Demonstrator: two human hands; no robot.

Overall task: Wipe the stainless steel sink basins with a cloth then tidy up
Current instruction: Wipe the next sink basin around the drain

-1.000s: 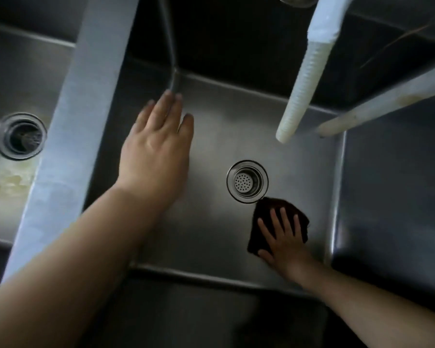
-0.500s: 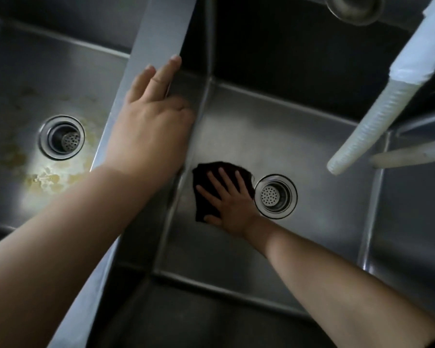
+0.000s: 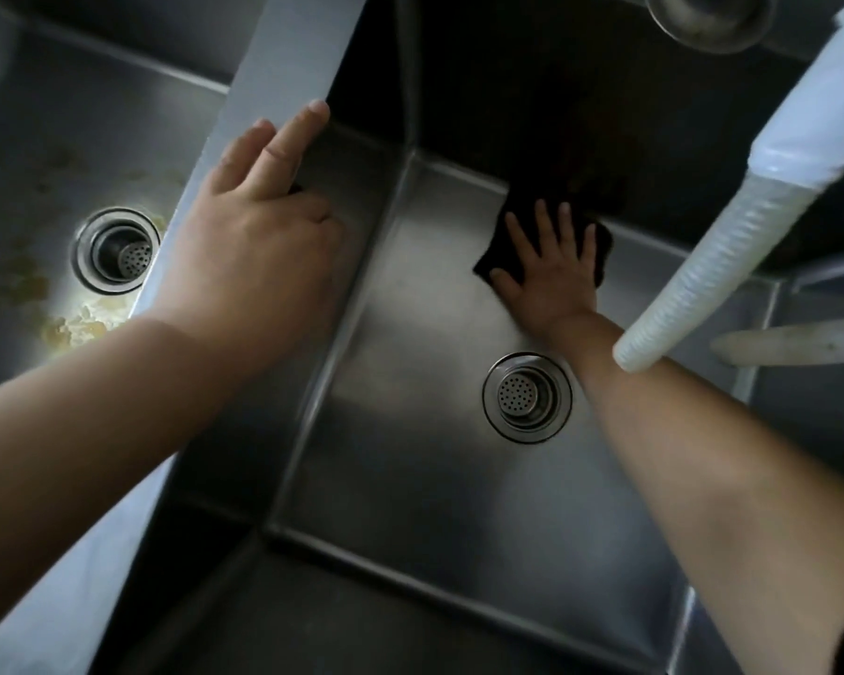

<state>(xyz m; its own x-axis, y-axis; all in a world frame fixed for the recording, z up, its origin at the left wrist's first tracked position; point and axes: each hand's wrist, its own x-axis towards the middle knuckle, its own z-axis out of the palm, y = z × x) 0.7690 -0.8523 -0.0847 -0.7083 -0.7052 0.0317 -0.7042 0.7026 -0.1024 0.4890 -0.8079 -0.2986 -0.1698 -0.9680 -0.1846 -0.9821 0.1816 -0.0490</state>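
Right hand (image 3: 551, 275) lies flat, fingers straight and spread, palm pressing a dark cloth (image 3: 600, 241) onto the floor of the middle basin (image 3: 410, 431) at its far edge, where floor meets back wall; the cloth's upper part runs up against that wall and merges with shadow, so its full outline cannot be told. Cloth shows past the fingertips and on both sides of the hand. Nearer the camera, just beside the right wrist, sits the round perforated drain strainer (image 3: 527, 397), apart from the cloth. Left hand (image 3: 259, 246) rests on the flat steel divider (image 3: 283, 56) between basins, fingers extended along its top edge, thumb side hanging over the middle basin's side wall; it holds nothing. Left basin (image 3: 45, 138) has its own drain strainer (image 3: 118, 255), with yellowish residue (image 3: 79, 324) on the floor near it. At right, a white ribbed hose (image 3: 702, 280) hangs over the right forearm; a second pale tube (image 3: 795, 345) lies behind it.
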